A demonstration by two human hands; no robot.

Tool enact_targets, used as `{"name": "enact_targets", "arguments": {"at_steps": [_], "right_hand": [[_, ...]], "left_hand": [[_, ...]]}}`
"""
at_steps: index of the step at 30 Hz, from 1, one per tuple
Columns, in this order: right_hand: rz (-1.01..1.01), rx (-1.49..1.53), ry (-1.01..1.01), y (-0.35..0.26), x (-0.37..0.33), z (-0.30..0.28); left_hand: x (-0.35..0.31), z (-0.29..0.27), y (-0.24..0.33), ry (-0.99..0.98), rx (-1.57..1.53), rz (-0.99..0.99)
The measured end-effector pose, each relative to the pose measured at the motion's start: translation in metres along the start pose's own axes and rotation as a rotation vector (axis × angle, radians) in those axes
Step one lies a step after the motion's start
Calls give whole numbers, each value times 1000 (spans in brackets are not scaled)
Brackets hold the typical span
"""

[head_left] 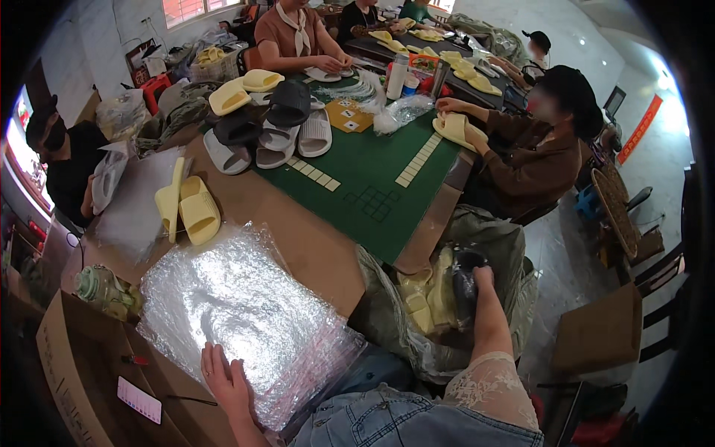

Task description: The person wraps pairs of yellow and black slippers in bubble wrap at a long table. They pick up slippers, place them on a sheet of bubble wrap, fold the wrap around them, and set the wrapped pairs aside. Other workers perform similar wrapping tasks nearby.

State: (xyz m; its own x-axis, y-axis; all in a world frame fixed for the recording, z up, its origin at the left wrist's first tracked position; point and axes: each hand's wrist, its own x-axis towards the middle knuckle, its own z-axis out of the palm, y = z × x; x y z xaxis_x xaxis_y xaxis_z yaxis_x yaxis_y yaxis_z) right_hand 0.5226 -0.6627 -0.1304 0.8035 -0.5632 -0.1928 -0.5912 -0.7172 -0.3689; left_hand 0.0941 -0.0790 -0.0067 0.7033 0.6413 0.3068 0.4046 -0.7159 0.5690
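While the left hand [227, 376] lies on the stack of clear plastic bags [246, 298] with its fingers loosely spread and released, the right hand [483, 277] reaches into the open grey-green sack [508, 242] beside the near right corner of the counter [320, 276]. It touches the upper end of a dark slipper [466, 294] in clear wrap; its fingers are mostly hidden, so I cannot tell whether they are grasping it. Pale yellow slippers [442, 294] in clear wrap lie just left of the dark one, inside the sack. The bag stack covers the counter's near edge. Beyond it, toward the left edge, sits a yellow pair [199, 216], one slipper flat and the other on its side. Grey and black slippers [289, 104] are piled beside the green mat [357, 175].
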Motion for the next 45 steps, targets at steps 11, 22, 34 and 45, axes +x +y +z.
{"name": "enact_targets", "arguments": {"at_steps": [11,22,34,45], "right_hand": [[-254,-978,-241,-9,11,-44],[-920,721,-741,-364,-182,-10],[-1741,166,363,-601,-283,25],[-1640,-666,201,-640,-256,72]], "left_hand": [[1,-4,10,12,-40,-64],[1,2,4,83,-20,-54],[8,-12,21,41,-15,-123],[11,-24,24,2,43,-79]]}}
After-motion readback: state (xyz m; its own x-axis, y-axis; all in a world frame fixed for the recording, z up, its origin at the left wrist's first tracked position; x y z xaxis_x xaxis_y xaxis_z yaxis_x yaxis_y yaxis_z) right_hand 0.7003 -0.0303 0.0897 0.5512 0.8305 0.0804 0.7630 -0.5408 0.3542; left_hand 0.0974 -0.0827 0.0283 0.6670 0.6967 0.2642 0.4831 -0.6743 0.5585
